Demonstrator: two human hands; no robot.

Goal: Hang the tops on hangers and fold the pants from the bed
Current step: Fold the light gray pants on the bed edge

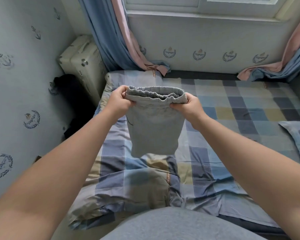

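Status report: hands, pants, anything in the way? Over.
Left grip and right grip hold the pants by the waistband. Pants folded, hanging above the bed. Bunched quilt lies underneath.

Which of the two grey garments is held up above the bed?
The grey pants, gripped at the waistband by left hand and right hand; the other garment covers the person's body.

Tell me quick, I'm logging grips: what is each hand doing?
Left hand: grips the left end of the grey pants waistband.
Right hand: grips the right end of the same waistband.
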